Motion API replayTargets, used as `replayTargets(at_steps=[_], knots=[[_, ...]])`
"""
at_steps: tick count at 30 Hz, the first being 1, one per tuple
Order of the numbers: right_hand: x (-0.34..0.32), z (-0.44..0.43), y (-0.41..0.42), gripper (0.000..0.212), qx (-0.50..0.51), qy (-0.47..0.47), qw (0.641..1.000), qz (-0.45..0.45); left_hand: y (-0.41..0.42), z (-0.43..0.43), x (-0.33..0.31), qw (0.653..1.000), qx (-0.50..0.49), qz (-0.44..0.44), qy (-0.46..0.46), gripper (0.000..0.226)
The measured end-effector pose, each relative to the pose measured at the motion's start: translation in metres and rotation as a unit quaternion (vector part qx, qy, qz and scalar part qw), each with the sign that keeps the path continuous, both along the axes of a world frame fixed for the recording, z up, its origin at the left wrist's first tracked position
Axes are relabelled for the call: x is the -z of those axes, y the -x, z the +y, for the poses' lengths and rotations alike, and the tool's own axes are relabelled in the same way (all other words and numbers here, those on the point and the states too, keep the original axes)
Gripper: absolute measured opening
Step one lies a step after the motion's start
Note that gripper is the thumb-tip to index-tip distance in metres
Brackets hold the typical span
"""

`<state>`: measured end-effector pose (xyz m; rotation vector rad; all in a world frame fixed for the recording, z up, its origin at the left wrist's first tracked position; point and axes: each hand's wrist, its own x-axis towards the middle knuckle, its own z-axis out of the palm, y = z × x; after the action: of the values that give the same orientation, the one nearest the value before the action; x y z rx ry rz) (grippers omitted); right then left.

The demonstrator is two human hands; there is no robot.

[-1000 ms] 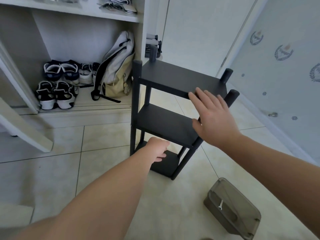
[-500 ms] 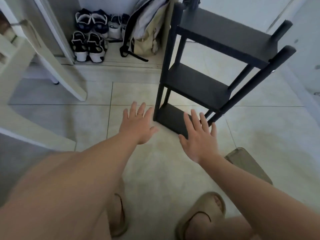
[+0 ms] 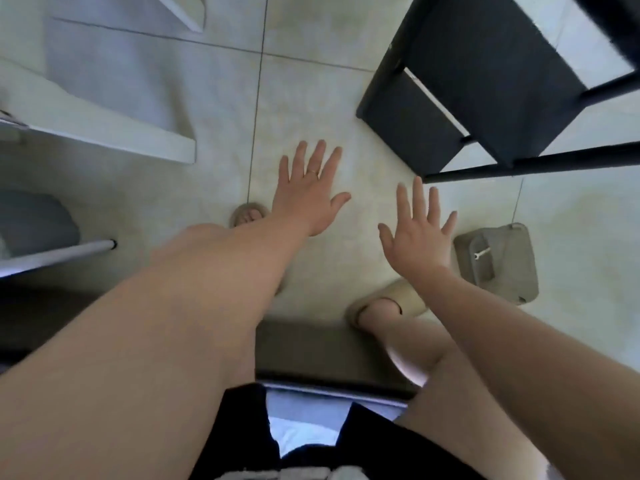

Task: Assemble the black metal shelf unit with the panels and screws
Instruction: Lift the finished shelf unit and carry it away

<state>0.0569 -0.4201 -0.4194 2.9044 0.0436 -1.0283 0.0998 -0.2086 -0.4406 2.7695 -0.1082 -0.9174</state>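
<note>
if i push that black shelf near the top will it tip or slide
Likely tips before sliding: the black shelf stacks several tiers on thin posts. Probably stiff, being metal. The glossy tile floor may let it skid.

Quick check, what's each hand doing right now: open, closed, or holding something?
Left hand: open, fingers spread, holding nothing.
Right hand: open, fingers spread, holding nothing; clear of the black shelf.

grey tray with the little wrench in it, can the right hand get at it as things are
Probably yes. The right hand is open and holds nothing, and the grey tray lies just to its right, with only bare floor showing between them.
</note>
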Motion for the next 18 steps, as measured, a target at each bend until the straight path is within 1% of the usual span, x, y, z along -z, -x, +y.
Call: replayTargets(at_steps=[4, 8, 11, 14, 18], knots=[[-0.107, 0.010, 0.010, 0.076, -0.008, -0.008, 1.000, 0.018, 0.008, 0.009, -0.097, 1.000, 0.011, 0.005, 0.003, 0.074], [-0.218, 0.019, 0.004, 0.076, -0.019, 0.001, 1.000, 0.001, 0.008, 0.028, -0.197, 1.000, 0.000, 0.001, 0.006, 0.075], [-0.287, 0.026, -0.002, 0.076, -0.034, 0.008, 0.999, -0.020, -0.001, 0.042, -0.264, 1.000, 0.019, -0.017, 0.012, 0.075], [-0.338, 0.035, -0.005, 0.076, -0.029, 0.021, 0.999, -0.036, -0.018, 0.051, -0.320, 0.998, 0.038, -0.040, 0.031, 0.075], [-0.375, 0.048, -0.011, 0.075, 0.040, 0.024, 0.997, -0.058, -0.049, 0.062, -0.366, 0.994, 0.065, -0.063, 0.059, 0.076]])
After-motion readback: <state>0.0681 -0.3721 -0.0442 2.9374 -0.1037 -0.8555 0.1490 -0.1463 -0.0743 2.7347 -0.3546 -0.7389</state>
